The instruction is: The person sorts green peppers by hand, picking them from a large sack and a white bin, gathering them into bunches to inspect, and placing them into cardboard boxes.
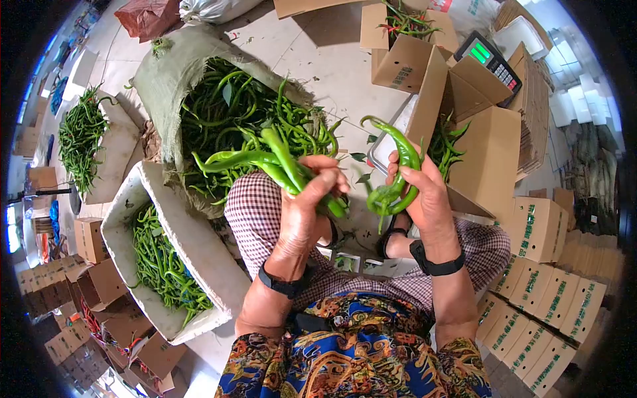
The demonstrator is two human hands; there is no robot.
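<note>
Peppers (279,159): left hand (305,205) holds three, right hand (430,199) two.

Pale tiled floor (318,53) up top, glossy under bright daylight. A grey-green sack (162,79) lies slumped open on it, with a white foam box (199,252) just in front and another foam tray (123,146) off to the left. On the right, a scale (492,60), green display lit, just behind an open carton (491,152). Printed cartons (551,312) stacked in rows down the right edge, small brown boxes (79,312) heaped lower left. Red bag (149,16) and white bag (212,8) at the far end.
</note>
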